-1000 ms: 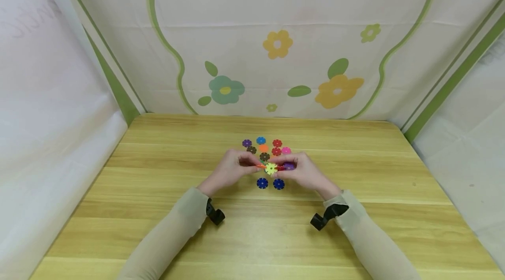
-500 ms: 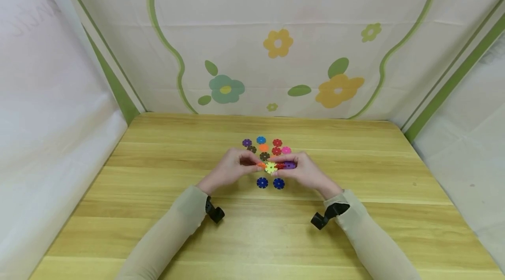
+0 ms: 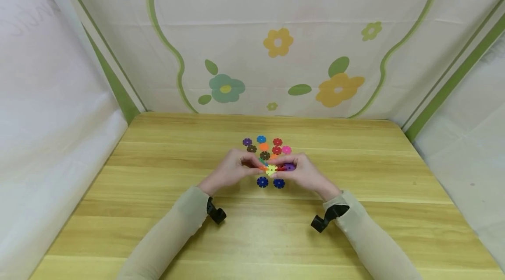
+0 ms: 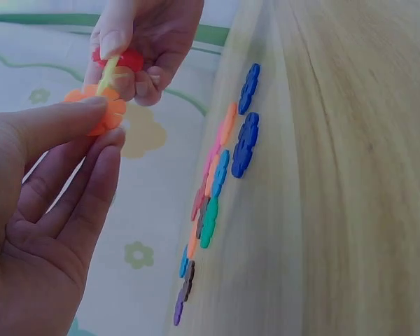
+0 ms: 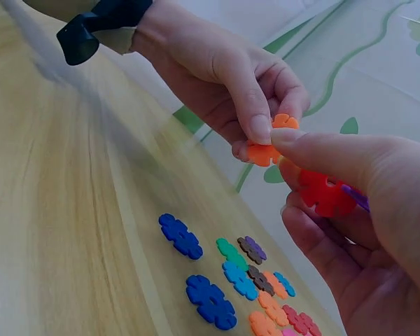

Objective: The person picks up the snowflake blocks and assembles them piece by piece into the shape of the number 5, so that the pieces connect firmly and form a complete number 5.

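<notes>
Flower-shaped snap discs are joined in a short chain held above the table between both hands. My left hand [image 3: 230,171] pinches the orange disc [image 4: 115,112] between thumb and fingers. With thumb and fingertips my right hand [image 3: 307,174] grips the chain at the yellow disc [image 3: 271,170], which stands edge-on in the left wrist view. Beyond it come a red disc [image 5: 325,194] and a purple disc [image 3: 289,167], partly covered by the right hand. The slots where orange meets yellow are hidden by the thumbs.
Loose discs lie flat on the wooden table [image 3: 252,236]: two dark blue discs [image 3: 262,182] nearer the body, a green disc [image 5: 231,253], and several brown, red, orange, pink and purple ones beyond the hands. A flowered cloth [image 3: 252,52] hangs behind the table.
Both hands stay nearly in place, still gripping the chain. It tilted slightly up, then back down, the yellow and purple discs shifting a little. The loose discs have not moved.
</notes>
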A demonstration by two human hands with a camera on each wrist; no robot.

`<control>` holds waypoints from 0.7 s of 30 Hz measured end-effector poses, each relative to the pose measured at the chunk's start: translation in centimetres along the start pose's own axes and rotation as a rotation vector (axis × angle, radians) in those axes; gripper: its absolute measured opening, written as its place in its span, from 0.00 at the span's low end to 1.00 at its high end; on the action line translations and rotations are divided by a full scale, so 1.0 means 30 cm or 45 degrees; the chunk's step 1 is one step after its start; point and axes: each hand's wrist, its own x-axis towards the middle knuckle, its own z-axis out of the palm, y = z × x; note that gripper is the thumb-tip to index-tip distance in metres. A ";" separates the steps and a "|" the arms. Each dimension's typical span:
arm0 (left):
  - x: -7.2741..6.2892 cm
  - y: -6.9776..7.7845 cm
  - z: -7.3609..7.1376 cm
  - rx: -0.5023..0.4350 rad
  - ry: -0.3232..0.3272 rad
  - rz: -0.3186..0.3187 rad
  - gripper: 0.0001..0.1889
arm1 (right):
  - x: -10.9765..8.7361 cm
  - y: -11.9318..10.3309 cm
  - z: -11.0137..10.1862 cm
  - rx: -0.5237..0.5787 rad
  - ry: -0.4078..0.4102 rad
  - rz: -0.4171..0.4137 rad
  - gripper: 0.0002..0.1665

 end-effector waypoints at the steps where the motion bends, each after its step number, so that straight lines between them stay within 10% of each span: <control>1: 0.000 0.000 0.002 -0.003 -0.009 0.005 0.05 | 0.000 0.001 0.002 -0.003 0.003 -0.003 0.23; 21: 0.001 0.009 -0.005 -0.067 0.133 -0.117 0.11 | -0.007 0.000 -0.029 -0.038 0.155 0.017 0.27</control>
